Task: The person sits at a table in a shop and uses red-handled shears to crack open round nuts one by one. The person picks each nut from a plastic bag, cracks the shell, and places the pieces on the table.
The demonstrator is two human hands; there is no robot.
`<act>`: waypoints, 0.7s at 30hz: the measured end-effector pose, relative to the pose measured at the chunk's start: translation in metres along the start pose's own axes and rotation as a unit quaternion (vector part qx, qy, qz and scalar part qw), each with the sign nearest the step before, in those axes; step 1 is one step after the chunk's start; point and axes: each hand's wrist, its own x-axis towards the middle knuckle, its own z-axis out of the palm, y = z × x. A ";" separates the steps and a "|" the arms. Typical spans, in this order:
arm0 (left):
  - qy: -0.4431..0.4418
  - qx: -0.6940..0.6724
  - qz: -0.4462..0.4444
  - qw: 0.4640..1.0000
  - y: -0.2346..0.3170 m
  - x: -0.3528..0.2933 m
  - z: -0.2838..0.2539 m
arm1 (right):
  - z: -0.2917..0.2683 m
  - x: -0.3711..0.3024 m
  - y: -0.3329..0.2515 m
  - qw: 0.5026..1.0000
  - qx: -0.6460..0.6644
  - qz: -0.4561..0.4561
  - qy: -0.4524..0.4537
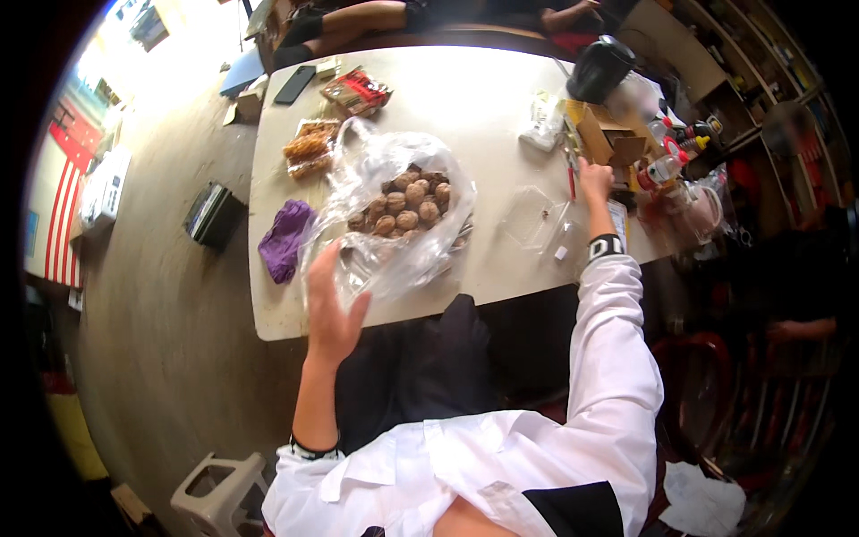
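A clear plastic bag (367, 157) lies with its mouth wide, and brown walnuts (407, 218) fill its middle. My left hand (333, 313) is at the bag's near left side, thumb apart and fingers stretched out, holding nothing. Over the table's right side reaches my right hand (597, 183), its fingers curled beside an open cardboard box (594, 134). Whatever those fingers grip, if anything, is hidden. A thin red stick-like thing (572, 183) shows just left of that hand. Nearby lies a clear plastic tray (530, 217).
A purple cloth (284, 240), packaged snacks (310, 148), a red packet (356, 89) and a phone (295, 84) are on the table's left. A black container (601, 68) and bottles (662, 168) crowd the right. A plastic stool (217, 490) stands on the floor. Another person's leg (362, 20) shows beyond the table.
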 end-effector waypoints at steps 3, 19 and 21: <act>-0.106 -0.130 -0.037 0.985 0.004 -0.007 0.024 | -0.010 0.021 0.024 0.947 0.283 0.087 -0.123; 0.001 -0.205 -0.118 0.972 0.008 -0.006 0.040 | -0.197 -0.219 -0.068 0.341 0.876 -0.063 -0.334; 0.062 -0.243 -0.144 0.957 -0.008 0.018 0.056 | -0.199 -0.242 -0.076 0.308 0.885 -0.061 -0.344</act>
